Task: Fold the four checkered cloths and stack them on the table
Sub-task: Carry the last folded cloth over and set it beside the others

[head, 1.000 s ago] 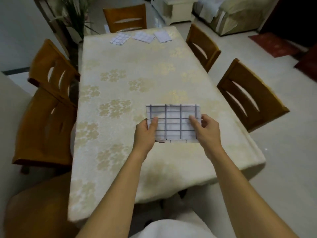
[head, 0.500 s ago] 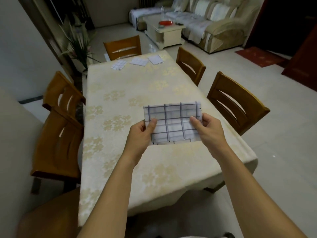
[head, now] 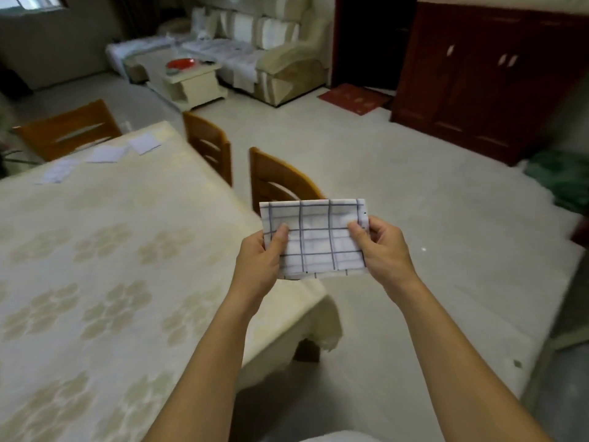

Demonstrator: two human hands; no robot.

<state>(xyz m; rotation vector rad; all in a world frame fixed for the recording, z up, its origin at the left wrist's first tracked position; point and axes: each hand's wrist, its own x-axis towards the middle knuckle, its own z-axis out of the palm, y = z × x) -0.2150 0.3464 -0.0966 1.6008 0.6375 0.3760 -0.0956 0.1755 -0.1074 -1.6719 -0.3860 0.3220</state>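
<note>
Head view: the folded cloth (head: pixel 314 239) is a flat, soft rectangle of white fabric crossed by thin dark blue lines, with layered edges showing along its bottom. It is held in the air just past the table's (head: pixel 95 250) right edge, in front of a wooden chair (head: pixel 280 183). The left hand (head: pixel 259 266) pinches its left side, thumb on top and fingers curled beneath. The right hand (head: pixel 384 250) pinches the right side the same way. Both forearms reach forward, bare, with the wrists slightly bent. Three cloths (head: pixel 106 153) lie flat and separate in a row at the table's far end, blurred. The table is draped in cream fabric with pale flower prints.
</note>
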